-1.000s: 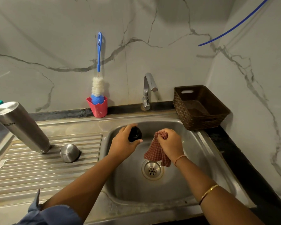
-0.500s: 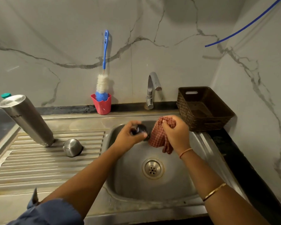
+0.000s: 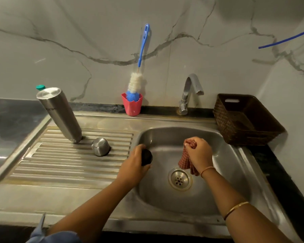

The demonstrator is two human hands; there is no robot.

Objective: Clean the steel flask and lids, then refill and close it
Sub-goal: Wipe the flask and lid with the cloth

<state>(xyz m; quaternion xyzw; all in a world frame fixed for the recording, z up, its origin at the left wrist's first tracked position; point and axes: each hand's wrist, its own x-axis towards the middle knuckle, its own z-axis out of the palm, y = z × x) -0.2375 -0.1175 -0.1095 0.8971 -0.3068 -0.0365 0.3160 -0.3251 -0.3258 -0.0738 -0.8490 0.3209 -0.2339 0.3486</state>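
Observation:
The steel flask (image 3: pixel 60 113) stands upside down on the ribbed drainboard (image 3: pixel 63 165), leaning toward the upper left. Its steel cup lid (image 3: pixel 100 146) sits mouth down just right of it. My left hand (image 3: pixel 135 163) grips a small black inner lid (image 3: pixel 146 157) at the left rim of the sink basin (image 3: pixel 226 190). My right hand (image 3: pixel 199 153) holds a bunched red checked cloth (image 3: pixel 184 161) over the basin, apart from the black lid.
A tap (image 3: pixel 191 90) stands behind the basin, with no water visible. A red cup (image 3: pixel 132 106) holds a blue-handled bottle brush (image 3: pixel 137 83). A brown woven basket (image 3: pixel 246 120) sits at the right. A green-capped bottle (image 3: pixel 40 87) peeks from behind the flask.
My hands have separated: the left hand carried the black lid left toward the basin's rim, and the cloth in the right hand came off the lid. The camera view shifted left.

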